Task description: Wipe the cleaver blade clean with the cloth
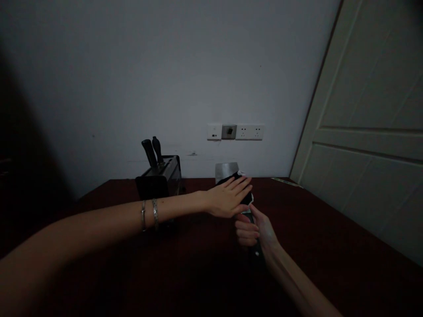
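A kitchen cleaver (pixel 226 170) with a wide grey blade and a dark riveted handle is raised in front of me. My right hand (pixel 253 231) is wrapped round its handle, near the base of the blade. Across the blade lies a black cloth (pixel 248 199) with white edging. My left hand (pixel 229 197) rests flat on this cloth, fingers stretched out, pressing it against the blade. Cloth and hand cover most of the blade, so only its far end shows.
On the dark red table (pixel 205 264), a black knife block (pixel 173 174) stands left of centre, with dark knife handles (pixel 152 152) sticking up from it. Wall sockets (pixel 249 132) sit behind the table. A pale panelled door (pixel 370 145) bounds the right side.
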{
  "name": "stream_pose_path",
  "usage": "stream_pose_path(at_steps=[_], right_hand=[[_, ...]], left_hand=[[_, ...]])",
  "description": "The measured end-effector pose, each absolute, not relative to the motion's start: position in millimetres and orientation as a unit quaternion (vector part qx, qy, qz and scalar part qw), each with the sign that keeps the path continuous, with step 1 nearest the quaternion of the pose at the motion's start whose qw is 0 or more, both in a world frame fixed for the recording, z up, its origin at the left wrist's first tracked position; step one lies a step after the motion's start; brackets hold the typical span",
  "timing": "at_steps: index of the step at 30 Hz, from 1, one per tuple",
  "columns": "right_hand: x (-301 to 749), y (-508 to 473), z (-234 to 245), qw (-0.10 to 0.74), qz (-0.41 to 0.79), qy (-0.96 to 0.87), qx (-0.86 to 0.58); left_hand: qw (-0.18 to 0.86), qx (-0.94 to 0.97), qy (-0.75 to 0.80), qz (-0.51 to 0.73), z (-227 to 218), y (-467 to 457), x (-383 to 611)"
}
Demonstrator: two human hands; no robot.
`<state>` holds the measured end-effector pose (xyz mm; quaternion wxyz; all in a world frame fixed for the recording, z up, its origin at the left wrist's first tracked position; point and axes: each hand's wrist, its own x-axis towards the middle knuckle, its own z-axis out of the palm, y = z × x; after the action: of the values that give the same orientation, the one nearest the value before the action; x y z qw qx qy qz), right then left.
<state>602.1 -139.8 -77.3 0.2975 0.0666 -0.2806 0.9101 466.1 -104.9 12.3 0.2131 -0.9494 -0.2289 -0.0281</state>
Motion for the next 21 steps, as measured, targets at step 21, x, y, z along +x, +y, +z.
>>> stream_pose_path(at_steps=[21], right_hand=[[600,-145,-71,0.278,0.919,-0.263,0.089]], left_hand=[[0.211,-0.943,-0.254,-0.044,16,-83,455]])
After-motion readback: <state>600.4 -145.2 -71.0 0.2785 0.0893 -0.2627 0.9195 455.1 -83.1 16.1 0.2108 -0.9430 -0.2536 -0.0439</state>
